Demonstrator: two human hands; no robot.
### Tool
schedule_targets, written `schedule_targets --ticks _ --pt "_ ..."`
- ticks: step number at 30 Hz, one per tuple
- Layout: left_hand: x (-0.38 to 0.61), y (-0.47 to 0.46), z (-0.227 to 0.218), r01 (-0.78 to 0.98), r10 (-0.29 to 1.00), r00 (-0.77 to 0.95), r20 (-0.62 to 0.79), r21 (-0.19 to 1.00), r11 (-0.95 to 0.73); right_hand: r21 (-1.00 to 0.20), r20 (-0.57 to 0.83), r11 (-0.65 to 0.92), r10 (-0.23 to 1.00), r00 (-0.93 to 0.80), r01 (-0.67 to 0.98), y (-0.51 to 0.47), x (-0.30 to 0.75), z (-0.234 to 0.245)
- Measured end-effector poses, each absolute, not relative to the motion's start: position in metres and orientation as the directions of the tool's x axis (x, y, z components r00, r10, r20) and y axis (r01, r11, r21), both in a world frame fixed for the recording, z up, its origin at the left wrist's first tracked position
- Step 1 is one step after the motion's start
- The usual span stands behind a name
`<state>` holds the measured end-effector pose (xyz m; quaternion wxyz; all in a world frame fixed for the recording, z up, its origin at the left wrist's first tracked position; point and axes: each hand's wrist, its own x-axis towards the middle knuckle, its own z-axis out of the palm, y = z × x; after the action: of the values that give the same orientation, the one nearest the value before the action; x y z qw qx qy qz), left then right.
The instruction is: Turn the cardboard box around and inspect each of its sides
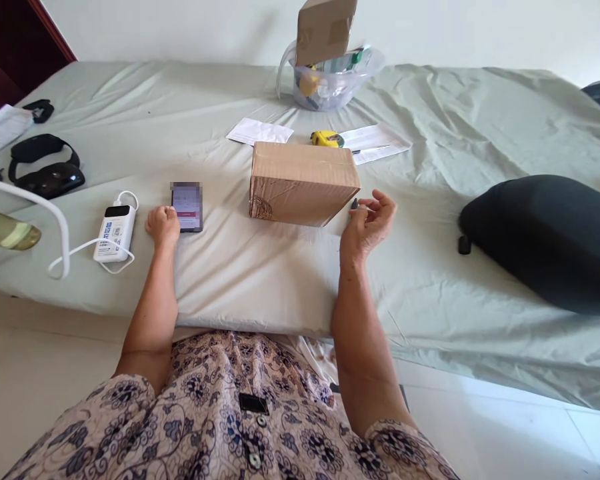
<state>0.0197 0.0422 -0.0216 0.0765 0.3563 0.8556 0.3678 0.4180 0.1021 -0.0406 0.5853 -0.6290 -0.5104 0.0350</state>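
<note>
A sealed brown cardboard box (303, 181) lies on the pale green bed sheet (430, 220), straight ahead of me. My left hand (163, 224) rests curled on the sheet, touching the lit phone (187, 206) at its left edge. My right hand (369, 221) is raised just right of the box, fingers pinched on a small dark thin object (355, 204), perhaps a pen. A folded pale cloth or pillow (255, 277) lies between my forearms.
A white power bank (114, 232) with cable sits left of the phone. Beyond the box lie papers (259, 131), a yellow tape measure (326, 139) and a clear tub (330, 83) holding a cardboard piece. A black cushion (545, 240) is at right, a black headset (45, 167) at left.
</note>
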Motion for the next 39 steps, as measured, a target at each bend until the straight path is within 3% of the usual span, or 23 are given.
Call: schedule_targets --ticks 4,9,16,20,23,26,29,34,39 --pt "0.018 0.049 -0.029 0.518 0.709 -0.695 0.118 0.766 0.380 -0.738 0.616 0.240 0.620 0.486 0.630 0.097 0.413 -0.033" --pt "0.029 0.056 -0.029 0.458 0.738 -0.667 0.096 0.835 0.306 -0.783 0.609 0.338 0.586 0.534 0.523 0.096 0.410 -0.030" --pt "0.043 0.048 -0.025 0.473 0.776 -0.618 0.125 0.848 0.240 -0.801 0.563 0.363 0.726 0.395 0.475 0.093 0.402 -0.039" --pt "0.050 0.042 -0.026 0.373 0.776 -0.626 0.079 0.904 0.209 -0.862 0.475 0.423 0.866 0.157 0.279 0.080 0.385 -0.036" --pt "0.052 0.039 -0.024 0.207 0.789 -0.614 -0.003 0.964 0.165 -0.924 0.306 0.332 0.939 -0.157 0.188 0.071 0.372 -0.033" --pt "0.053 0.036 -0.021 0.054 0.805 -0.590 -0.060 0.992 0.113 -0.953 0.149 0.248 0.882 -0.446 0.174 0.064 0.360 -0.035" --pt "0.054 0.034 -0.016 -0.084 0.833 -0.546 -0.088 0.995 0.050 -0.948 0.056 0.232 0.795 -0.604 0.217 0.060 0.352 -0.038" --pt "0.065 0.026 -0.002 -0.269 0.915 -0.398 -0.059 0.962 -0.054 -0.968 -0.013 0.163 0.724 -0.690 0.190 0.056 0.350 -0.035" --pt "0.097 0.002 0.004 -0.304 0.951 -0.306 0.037 0.943 -0.134 -0.993 -0.122 -0.067 0.614 -0.780 0.102 0.057 0.356 -0.026"
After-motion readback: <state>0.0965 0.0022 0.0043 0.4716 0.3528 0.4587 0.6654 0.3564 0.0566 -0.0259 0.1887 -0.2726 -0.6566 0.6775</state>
